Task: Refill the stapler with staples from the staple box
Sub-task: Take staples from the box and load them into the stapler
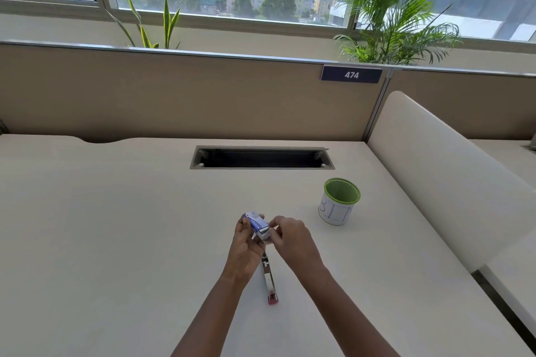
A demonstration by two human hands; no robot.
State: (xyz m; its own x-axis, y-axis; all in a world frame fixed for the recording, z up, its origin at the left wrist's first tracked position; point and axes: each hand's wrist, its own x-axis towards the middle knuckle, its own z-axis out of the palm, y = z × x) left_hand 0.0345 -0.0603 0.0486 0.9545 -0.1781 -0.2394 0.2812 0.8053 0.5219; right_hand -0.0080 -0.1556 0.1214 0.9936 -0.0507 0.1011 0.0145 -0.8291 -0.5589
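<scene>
The staple box (pixel 257 224), a small blue-and-white carton, is held up off the desk (pixel 116 226) in the left hand (pixel 246 243), whose fingers wrap its far end while the thumb side cradles it from below. The right hand (pixel 287 238) is pinched narrowly at the near, open-looking end of the staple box, fingertips together at the flap or at whatever sits just inside; whether a strip of staples is already between them is too small to tell. Directly below the staple box, nearer the person, the stapler (pixel 268 277) lies flat on the desk with its metal channel facing up and its red end toward the person; its far end is hidden under the hands. It appears to be swung open and ready for loading, though no staples can be made out in the channel. A green-rimmed mesh cup (pixel 340 201) stands well to the right of the staple box, apart from everything. By my reading the task is in its early middle: stapler opened, box in hand and being worked. Still to do are drawing out a strip, laying it in the channel and closing the stapler.
</scene>
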